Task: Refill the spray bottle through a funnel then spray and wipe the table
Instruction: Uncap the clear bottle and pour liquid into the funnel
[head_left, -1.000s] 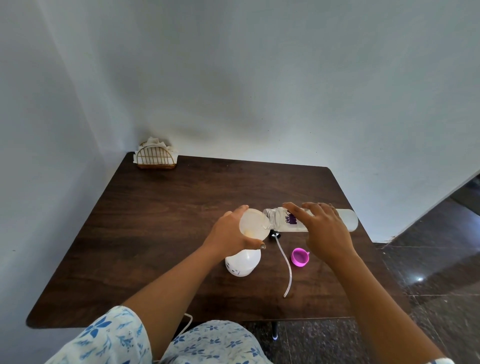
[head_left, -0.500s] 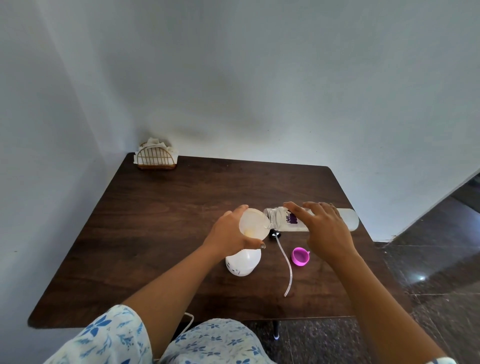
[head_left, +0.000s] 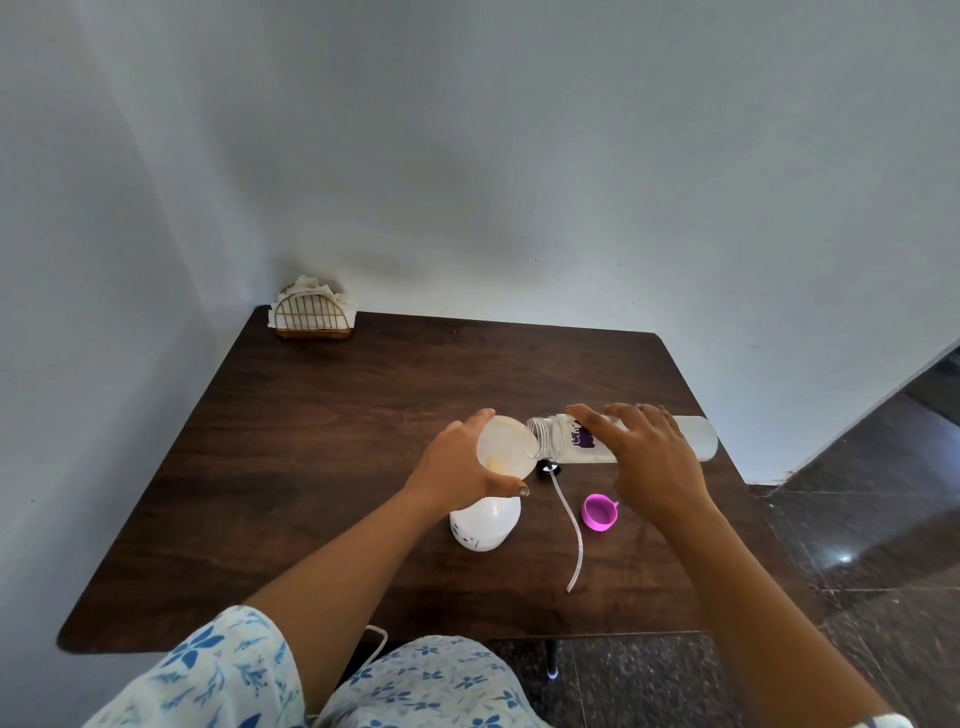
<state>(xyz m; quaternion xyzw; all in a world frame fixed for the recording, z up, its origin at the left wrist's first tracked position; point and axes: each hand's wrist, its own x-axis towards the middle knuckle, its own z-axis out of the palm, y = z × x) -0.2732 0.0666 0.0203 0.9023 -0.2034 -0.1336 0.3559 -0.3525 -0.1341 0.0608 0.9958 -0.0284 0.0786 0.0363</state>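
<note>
Left fingers (head_left: 506, 487) round translucent funnel (head_left: 505, 446), clear threaded bottle (head_left: 563, 442) tipped

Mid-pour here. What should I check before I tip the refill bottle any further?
1. Funnel steadied: ok, the left hand grips its rim.
2. Funnel seated in the spray bottle neck: cannot tell, the left hand hides the joint.
3. Clear bottle aimed: ok, the right hand holds it nearly level, mouth at the funnel's rim.
4. Cap off: ok, the pink cap lies on the table.
5. Spray head out of the way: ok, it lies on the table with its tube, beside the spray bottle.
6. Fill level in the spray bottle: cannot tell.
</note>
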